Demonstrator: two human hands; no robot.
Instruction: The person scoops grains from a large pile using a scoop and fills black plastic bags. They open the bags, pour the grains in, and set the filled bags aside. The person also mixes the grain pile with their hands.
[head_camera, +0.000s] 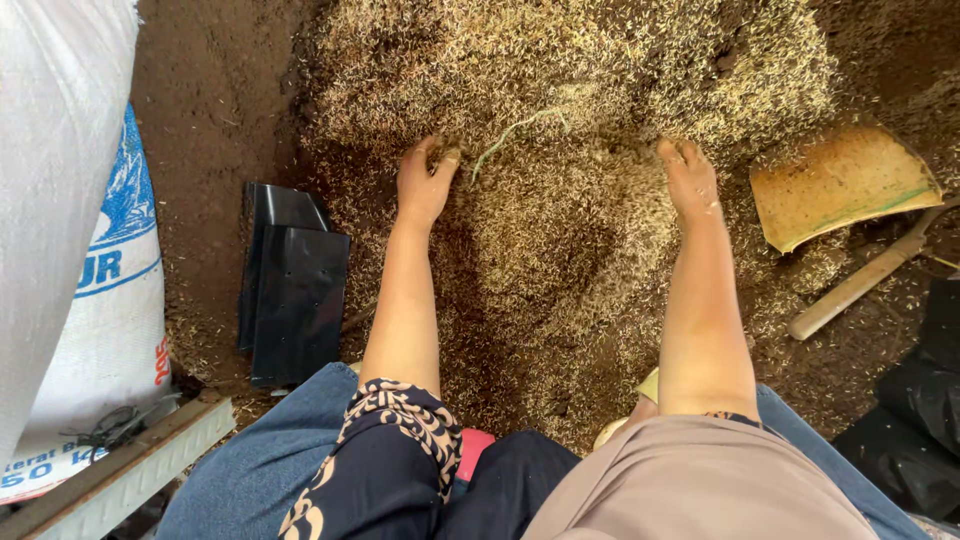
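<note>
Neither grip holds anything: left hand (425, 185) and right hand (690, 180) press flat, fingers extended, into the husk pile (560, 230).

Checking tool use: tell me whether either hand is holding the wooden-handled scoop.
No. The scoop lies apart on the ground, while the left hand and right hand dig into the husk pile.

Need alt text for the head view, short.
Both bare hands, left hand and right hand, press into a heap of rice husks on dark soil; black plastic bags lie left, a hoe right.
</note>
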